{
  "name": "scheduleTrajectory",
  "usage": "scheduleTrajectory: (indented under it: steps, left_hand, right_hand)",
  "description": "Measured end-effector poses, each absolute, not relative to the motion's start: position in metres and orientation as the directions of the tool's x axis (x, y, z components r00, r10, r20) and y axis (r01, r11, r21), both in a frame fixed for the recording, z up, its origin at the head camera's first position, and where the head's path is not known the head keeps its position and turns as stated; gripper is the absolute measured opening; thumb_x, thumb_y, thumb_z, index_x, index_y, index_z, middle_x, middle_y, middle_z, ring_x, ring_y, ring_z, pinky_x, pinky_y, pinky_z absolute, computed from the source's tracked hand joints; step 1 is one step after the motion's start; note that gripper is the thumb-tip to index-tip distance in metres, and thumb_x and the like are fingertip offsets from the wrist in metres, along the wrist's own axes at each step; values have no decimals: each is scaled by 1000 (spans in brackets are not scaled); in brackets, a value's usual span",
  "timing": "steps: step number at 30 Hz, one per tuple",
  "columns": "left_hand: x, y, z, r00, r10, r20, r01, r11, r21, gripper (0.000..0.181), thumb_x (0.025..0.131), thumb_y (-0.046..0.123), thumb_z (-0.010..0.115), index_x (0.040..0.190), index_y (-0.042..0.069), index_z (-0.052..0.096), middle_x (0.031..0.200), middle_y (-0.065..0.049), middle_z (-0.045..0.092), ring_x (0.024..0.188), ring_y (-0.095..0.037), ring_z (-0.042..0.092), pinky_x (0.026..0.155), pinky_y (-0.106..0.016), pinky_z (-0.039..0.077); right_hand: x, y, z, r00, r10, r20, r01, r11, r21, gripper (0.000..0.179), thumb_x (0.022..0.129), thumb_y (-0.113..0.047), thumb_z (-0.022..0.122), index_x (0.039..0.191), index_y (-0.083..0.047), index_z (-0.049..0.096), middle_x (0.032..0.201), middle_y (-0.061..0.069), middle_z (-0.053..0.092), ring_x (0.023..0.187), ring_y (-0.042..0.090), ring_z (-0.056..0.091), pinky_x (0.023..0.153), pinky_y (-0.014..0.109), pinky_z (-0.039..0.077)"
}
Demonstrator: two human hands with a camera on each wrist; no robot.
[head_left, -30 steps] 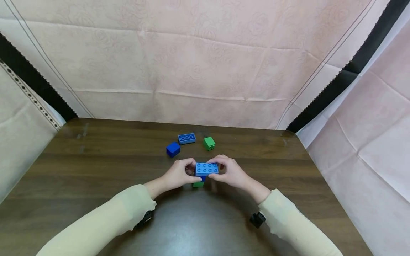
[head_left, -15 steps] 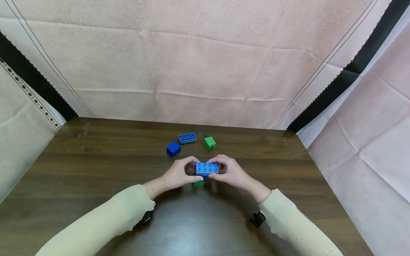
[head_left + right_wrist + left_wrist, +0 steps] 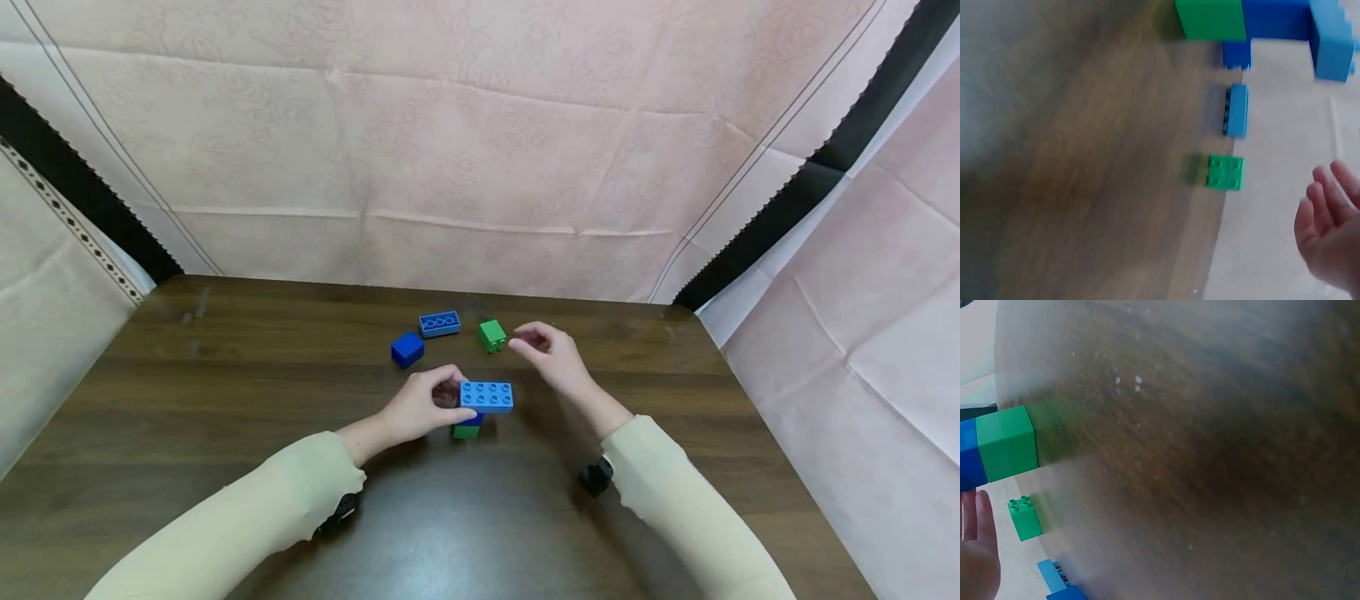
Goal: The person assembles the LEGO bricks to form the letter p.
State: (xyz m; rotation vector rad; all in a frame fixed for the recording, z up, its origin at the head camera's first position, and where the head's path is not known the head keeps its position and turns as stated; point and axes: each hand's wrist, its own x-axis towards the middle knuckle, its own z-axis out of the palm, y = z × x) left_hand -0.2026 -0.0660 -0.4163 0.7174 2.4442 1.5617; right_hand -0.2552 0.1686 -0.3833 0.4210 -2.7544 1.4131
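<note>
A stack of toy building bricks stands mid-table: a green brick point(image 3: 1009, 444) at the bottom, a dark blue brick point(image 3: 1275, 19) in the middle and a long light blue brick point(image 3: 487, 397) on top. The top brick's studs face up, and it juts out to the right. My left hand point(image 3: 416, 408) holds the stack at its left side, thumb in front and fingers behind, partly hidden. My right hand point(image 3: 551, 354), holding nothing and with fingers loosely bent, hovers just right of a loose green brick point(image 3: 492, 336) that lies on its side.
Behind the stack lie a loose dark blue brick point(image 3: 407, 350) and a long blue brick point(image 3: 439, 324), close together. The dark wooden table point(image 3: 247, 375) ends at a pale cloth point(image 3: 450, 167) hanging behind it.
My right hand has let go of the top brick's right end and moved back and rightward, beside the loose green brick. My left hand stays on the stack.
</note>
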Motion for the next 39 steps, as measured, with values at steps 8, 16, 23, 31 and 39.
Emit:
scheduleTrajectory:
  steps: [8,16,23,31,39]
  left_hand:
    - [-202,-65,-415,-874,472,111,300,345,889,27,82,24,72,102,14,57,104,-5,66,96,-18,61,87,-35,53]
    - [-201,-65,-414,-877,467,110,301,359,883,27,82,24,72,102,14,57,105,-5,65,96,-18,61,87,-35,53]
    - [-202,-65,-414,-874,474,109,303,354,885,27,82,24,73,101,14,57,104,-5,66,95,-17,61,87,-34,53]
    - [-202,-64,-414,-873,479,97,293,354,888,27,82,23,73,101,14,56,104,-6,65,95,-17,62,85,-33,54]
    - [-202,-66,-414,-874,477,96,288,347,892,26,82,22,72,100,14,56,106,-6,65,96,-18,62,85,-33,54]
  right_hand:
    - [-290,168,-410,-998,-52,18,-45,579,-814,48,85,-34,68,118,-1,58,106,14,60,96,25,54,85,33,49]
    - [-304,157,-424,-999,-32,-37,10,617,-787,51,83,-34,70,119,-1,56,112,17,60,101,28,54,92,40,48]
    - [-307,147,-429,-997,-36,-69,31,631,-775,51,81,-36,71,117,-3,57,111,16,60,98,27,54,91,39,48]
    - [-312,140,-433,-997,-32,-76,36,668,-743,53,81,-36,72,118,-2,55,111,16,60,96,26,54,90,39,49]
    - [-315,141,-432,-995,-21,-97,55,701,-711,44,84,-26,68,118,1,58,113,19,62,99,28,58,90,41,50]
